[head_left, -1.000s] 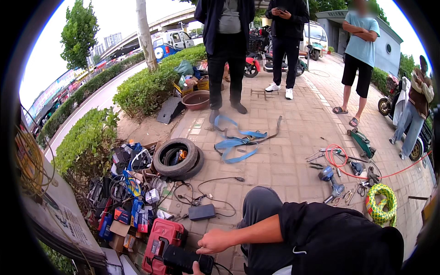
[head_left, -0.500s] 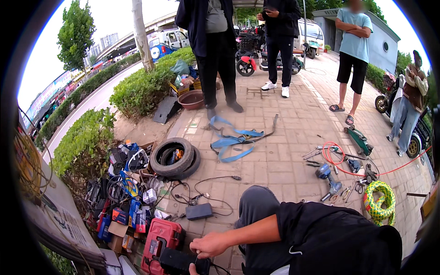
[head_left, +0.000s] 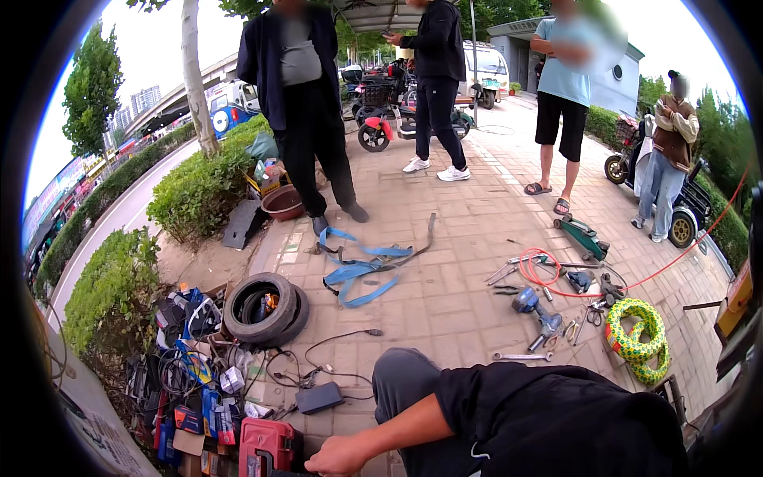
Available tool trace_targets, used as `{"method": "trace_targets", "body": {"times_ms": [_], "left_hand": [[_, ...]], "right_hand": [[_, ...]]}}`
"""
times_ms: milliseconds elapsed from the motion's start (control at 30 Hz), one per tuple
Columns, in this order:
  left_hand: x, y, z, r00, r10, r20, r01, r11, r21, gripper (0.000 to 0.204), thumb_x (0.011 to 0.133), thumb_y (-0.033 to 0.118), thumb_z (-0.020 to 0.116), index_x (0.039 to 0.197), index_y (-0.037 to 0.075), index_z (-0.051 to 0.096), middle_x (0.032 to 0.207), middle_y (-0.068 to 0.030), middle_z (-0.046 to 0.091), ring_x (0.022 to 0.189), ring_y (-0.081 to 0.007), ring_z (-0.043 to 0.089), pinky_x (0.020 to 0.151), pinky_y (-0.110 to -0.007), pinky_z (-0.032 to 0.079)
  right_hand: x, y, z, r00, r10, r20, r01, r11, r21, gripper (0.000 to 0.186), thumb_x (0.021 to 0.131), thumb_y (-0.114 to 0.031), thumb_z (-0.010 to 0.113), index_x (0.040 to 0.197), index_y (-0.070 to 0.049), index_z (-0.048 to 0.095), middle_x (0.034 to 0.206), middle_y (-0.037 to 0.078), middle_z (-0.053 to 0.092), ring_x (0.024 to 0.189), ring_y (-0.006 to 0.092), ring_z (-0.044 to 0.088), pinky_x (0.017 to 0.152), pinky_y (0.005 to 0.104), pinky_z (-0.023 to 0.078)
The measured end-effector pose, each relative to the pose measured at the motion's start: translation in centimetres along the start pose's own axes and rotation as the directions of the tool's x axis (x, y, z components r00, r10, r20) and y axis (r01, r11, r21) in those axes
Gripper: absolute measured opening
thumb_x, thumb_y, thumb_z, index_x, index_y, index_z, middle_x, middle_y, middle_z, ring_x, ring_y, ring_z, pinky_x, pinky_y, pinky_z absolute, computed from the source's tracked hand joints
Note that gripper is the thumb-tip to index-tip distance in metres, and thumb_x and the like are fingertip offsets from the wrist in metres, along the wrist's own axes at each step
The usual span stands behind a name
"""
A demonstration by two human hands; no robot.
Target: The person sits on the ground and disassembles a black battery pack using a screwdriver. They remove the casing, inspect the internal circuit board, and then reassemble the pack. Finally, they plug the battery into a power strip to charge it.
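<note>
In the head view my right hand (head_left: pixel 334 456) reaches from the right to the bottom edge, fingers curled at a mostly cut-off black object (head_left: pixel 291 473); what it grips is unclear. My left hand is out of view. A red plastic toolbox (head_left: pixel 265 442) lies just left of my right hand. Above it are a dark rectangular adapter (head_left: pixel 319 398) with black cables and, further left, a jumbled pile of cartons, packages and wires (head_left: pixel 187 417). My grey-clad knee (head_left: pixel 397 378) is beside my arm.
Stacked tyres (head_left: pixel 246 326) and blue straps (head_left: pixel 358 274) lie ahead. At right are a blue power tool (head_left: pixel 540 318), hand tools, a red hose (head_left: pixel 532 270), a green jack (head_left: pixel 580 242) and a yellow-green coil (head_left: pixel 640 334). Several people stand around, near hedges (head_left: pixel 111 286) and scooters.
My view has shifted, so my right hand sits lower and my left thumb has left the frame. The middle person in black has turned sideways, one foot stepped apart.
</note>
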State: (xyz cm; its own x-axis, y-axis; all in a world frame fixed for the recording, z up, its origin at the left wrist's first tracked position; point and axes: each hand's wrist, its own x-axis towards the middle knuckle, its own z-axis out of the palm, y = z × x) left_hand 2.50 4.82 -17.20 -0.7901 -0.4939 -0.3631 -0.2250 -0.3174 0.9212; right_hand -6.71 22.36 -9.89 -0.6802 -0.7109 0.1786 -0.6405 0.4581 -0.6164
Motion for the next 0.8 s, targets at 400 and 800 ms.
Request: {"method": "trace_targets", "body": {"times_ms": [400,800], "left_hand": [[1.9,-1.2,-1.7,0.986,0.125,-0.111,-0.072,0.918,0.391,0.076,0.071,0.028,0.082,0.126,-0.009,0.046,0.114,-0.0257,0.058,0.091,-0.0332,0.060,0.082,-0.040,0.055],[4.5,-3.3,-3.1,0.977,0.213,-0.023,-0.204,0.957,0.205,0.067,0.073,0.017,0.081,0.124,-0.010,0.047,0.113,-0.0229,0.059,0.089,-0.0308,0.060,0.079,-0.040,0.055]], "right_hand": [[0.1,-0.1,1.1,0.998,-0.013,0.058,0.018,0.997,-0.076,0.038,0.086,-0.042,0.055,0.089,-0.005,0.065,0.078,0.020,0.066,0.071,0.0398,0.063,0.064,0.0488,0.050],[0.1,-1.9,-1.2,0.976,0.111,0.188,-0.091,0.989,-0.115,0.038,0.087,-0.043,0.052,0.088,-0.006,0.062,0.082,0.019,0.067,0.074,0.0403,0.064,0.067,0.0485,0.052]]}}
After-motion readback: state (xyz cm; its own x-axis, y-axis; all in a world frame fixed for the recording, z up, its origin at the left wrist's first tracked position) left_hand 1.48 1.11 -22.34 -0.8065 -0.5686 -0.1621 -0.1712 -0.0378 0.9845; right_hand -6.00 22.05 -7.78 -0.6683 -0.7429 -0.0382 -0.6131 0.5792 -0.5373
